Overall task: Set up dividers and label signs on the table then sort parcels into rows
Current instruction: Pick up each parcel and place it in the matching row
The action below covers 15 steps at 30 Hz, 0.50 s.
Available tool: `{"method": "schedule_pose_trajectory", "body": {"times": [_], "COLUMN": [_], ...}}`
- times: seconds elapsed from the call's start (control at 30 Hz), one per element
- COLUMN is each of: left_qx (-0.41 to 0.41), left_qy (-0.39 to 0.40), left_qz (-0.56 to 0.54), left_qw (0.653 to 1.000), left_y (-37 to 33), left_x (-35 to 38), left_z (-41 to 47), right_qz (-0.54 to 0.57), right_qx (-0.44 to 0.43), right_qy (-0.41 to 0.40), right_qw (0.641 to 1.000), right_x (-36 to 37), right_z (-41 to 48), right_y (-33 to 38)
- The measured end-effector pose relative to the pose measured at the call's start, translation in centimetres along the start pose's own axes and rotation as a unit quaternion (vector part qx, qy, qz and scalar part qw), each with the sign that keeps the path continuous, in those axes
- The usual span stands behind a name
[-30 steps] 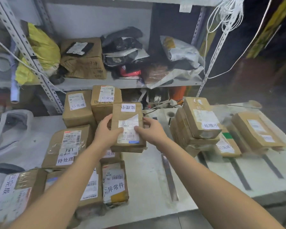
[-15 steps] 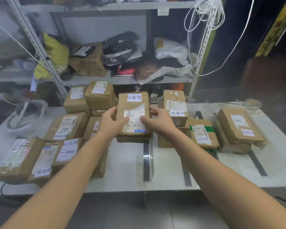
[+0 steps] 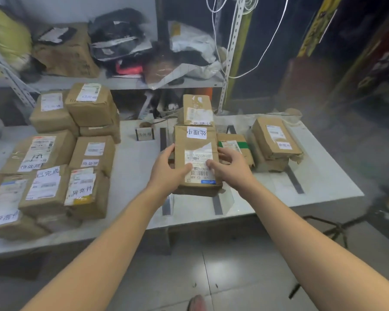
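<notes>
The left hand and right hand clasp the parcel, fingers curled partly out of sight.

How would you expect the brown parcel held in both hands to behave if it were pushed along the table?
Probably stiff: the parcel shows flat faces and square edges in the grip of the left hand and right hand. Its taped wrap looks glossy, so it may slide on the table. Flat and wide, it seems unlikely to tip or roll.
</notes>
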<state>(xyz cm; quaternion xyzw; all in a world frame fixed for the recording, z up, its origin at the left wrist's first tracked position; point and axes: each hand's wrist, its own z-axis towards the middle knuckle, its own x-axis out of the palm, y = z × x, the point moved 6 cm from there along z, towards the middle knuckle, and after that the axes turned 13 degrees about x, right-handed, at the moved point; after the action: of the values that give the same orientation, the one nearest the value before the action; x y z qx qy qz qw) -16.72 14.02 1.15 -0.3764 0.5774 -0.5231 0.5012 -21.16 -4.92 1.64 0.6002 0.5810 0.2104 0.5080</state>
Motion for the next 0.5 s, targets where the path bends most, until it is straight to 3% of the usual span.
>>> {"method": "schedule_pose_trajectory", "body": {"times": [0.3,0.5], "left_qx": [-0.080,-0.119], "left_qy": [0.015,-0.012], "left_qz": [0.059,0.074], "left_qw": [0.995,0.990], "left_y": [5.1,7.3], "left_x": [5.2,7.1], "left_z": [-1.9,-1.1], "right_qz": [-0.054,-0.082], "right_qx": [0.060,0.047], "right_qy": [0.061,0.076], "right_qw": [0.995,0.993], "right_x": [-0.3,-0.7], "right_z": [2.0,5.8], "right_y": [-6.3,-8.0]}}
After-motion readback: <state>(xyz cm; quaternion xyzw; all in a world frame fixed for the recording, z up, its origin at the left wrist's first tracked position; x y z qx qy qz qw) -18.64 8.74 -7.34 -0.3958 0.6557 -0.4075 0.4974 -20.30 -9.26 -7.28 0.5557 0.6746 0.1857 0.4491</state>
